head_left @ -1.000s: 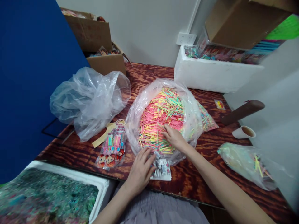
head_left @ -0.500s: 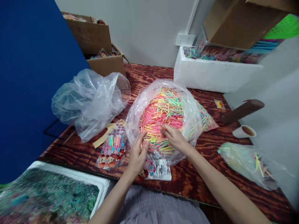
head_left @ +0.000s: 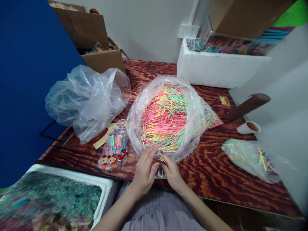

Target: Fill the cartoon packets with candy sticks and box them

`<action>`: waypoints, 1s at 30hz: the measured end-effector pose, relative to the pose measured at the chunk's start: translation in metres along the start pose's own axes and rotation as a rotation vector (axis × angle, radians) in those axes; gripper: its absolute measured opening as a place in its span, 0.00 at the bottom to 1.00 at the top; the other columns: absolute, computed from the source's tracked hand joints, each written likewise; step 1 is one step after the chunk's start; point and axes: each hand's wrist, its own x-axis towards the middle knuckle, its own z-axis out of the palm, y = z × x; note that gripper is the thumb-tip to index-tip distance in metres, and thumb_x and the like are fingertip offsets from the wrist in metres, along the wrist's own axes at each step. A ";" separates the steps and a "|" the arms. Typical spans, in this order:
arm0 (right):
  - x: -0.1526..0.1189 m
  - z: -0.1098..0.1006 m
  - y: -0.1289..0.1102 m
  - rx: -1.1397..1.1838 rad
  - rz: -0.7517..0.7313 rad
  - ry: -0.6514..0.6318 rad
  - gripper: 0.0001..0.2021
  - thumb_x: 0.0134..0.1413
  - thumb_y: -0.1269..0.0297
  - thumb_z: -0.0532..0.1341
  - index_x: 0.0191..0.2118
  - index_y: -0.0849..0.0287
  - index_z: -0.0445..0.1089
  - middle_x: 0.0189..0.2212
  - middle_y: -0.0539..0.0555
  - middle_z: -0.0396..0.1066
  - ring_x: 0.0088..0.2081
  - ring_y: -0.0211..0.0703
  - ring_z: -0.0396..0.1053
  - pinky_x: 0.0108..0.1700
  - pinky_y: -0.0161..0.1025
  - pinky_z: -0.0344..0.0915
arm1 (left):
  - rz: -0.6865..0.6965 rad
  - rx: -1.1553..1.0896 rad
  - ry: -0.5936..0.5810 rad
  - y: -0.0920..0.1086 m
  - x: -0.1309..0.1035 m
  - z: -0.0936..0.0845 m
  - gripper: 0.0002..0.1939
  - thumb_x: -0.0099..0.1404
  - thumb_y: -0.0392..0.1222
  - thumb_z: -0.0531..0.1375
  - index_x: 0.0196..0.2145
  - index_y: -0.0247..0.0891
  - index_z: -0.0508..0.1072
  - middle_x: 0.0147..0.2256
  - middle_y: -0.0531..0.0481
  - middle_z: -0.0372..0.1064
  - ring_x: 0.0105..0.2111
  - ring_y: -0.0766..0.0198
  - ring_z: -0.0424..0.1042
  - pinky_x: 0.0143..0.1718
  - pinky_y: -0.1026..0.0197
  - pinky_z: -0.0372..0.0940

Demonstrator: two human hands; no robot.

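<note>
My right hand (head_left: pixel 172 175) is closed around a small bundle of thin sticks (head_left: pixel 162 159), their pale ends showing above the fingers. Beside it, my left hand (head_left: pixel 144 171) has its fingers stretched out, with the thumb close to the bundle; whether it touches the sticks I cannot tell. Both hands are at the near rim of a large clear plastic bag (head_left: pixel 134 118), rolled open and full of pink, yellow and green sticks (head_left: pixel 163 123). Beneath the hands, a printed packet (head_left: pixel 160 175) is mostly hidden.
Filled packets with cartoon faces (head_left: pixel 112 154) lie left of the bag, near a crumpled plastic bag (head_left: pixel 91 99). To the right are a paper cup (head_left: pixel 243 129), a brown cylinder (head_left: pixel 249 106) and a small bag of sticks (head_left: pixel 250 157). A white foam box (head_left: pixel 211 70) stands behind.
My right hand has come out of the stick pile toward me, now with a bundle in it. My left hand has moved right to meet it. The view has shifted slightly.
</note>
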 end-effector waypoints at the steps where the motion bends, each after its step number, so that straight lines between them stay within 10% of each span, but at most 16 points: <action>1: -0.001 -0.001 -0.001 -0.005 0.001 -0.011 0.08 0.64 0.64 0.54 0.36 0.56 0.69 0.32 0.52 0.69 0.37 0.44 0.68 0.41 0.37 0.64 | -0.040 0.010 0.024 -0.001 -0.005 -0.002 0.20 0.70 0.36 0.50 0.59 0.38 0.61 0.53 0.40 0.67 0.54 0.56 0.66 0.53 0.52 0.63; 5: -0.001 -0.004 -0.005 0.027 -0.007 -0.018 0.09 0.65 0.63 0.54 0.37 0.55 0.71 0.32 0.51 0.70 0.36 0.43 0.69 0.41 0.36 0.63 | -0.103 0.138 -0.084 -0.006 -0.020 0.001 0.11 0.71 0.35 0.49 0.43 0.37 0.71 0.38 0.45 0.71 0.39 0.58 0.69 0.41 0.55 0.65; 11: 0.006 -0.012 -0.018 0.062 -0.025 0.023 0.09 0.65 0.64 0.55 0.39 0.55 0.72 0.35 0.52 0.72 0.39 0.43 0.69 0.45 0.37 0.63 | -0.085 0.354 -0.171 -0.005 -0.021 0.015 0.14 0.68 0.42 0.55 0.50 0.37 0.68 0.46 0.42 0.67 0.46 0.52 0.64 0.45 0.50 0.62; 30: 0.025 -0.026 -0.027 -0.009 -0.073 0.052 0.11 0.64 0.61 0.55 0.38 0.55 0.74 0.34 0.53 0.74 0.39 0.45 0.71 0.43 0.38 0.65 | -0.227 0.467 0.044 -0.020 -0.016 0.010 0.18 0.65 0.43 0.59 0.51 0.36 0.67 0.40 0.43 0.69 0.42 0.51 0.67 0.44 0.50 0.59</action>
